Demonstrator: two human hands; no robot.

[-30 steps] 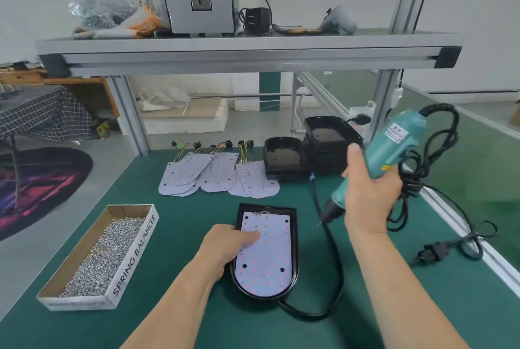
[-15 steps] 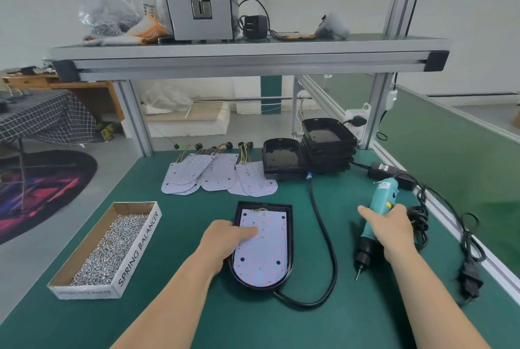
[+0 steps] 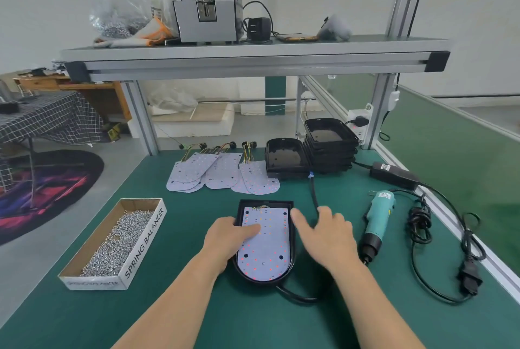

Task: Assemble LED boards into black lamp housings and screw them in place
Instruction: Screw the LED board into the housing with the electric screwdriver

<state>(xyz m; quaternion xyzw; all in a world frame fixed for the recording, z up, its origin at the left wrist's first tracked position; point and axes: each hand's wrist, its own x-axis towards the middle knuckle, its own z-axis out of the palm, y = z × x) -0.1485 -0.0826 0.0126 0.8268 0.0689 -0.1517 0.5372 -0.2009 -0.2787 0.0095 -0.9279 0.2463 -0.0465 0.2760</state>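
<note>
A black lamp housing [image 3: 292,239] lies on the green bench in front of me, with a white LED board [image 3: 267,253] seated inside it. My left hand [image 3: 229,239] rests on the housing's left edge, its fingers pressing the board. My right hand [image 3: 327,234] hovers open just right of the housing, thumb near the rim, holding nothing. The teal electric screwdriver [image 3: 377,222] lies on the bench to the right of that hand.
A cardboard box of screws [image 3: 112,244] sits at the left. Spare LED boards [image 3: 222,172] and stacked black housings [image 3: 329,146] lie at the back. A power adapter [image 3: 394,175] and looped cables [image 3: 450,250] run along the right edge. A shelf [image 3: 253,59] hangs overhead.
My right hand lowered the screwdriver onto the bench, let go of it and moved left toward the housing. My left hand stayed on the board.
</note>
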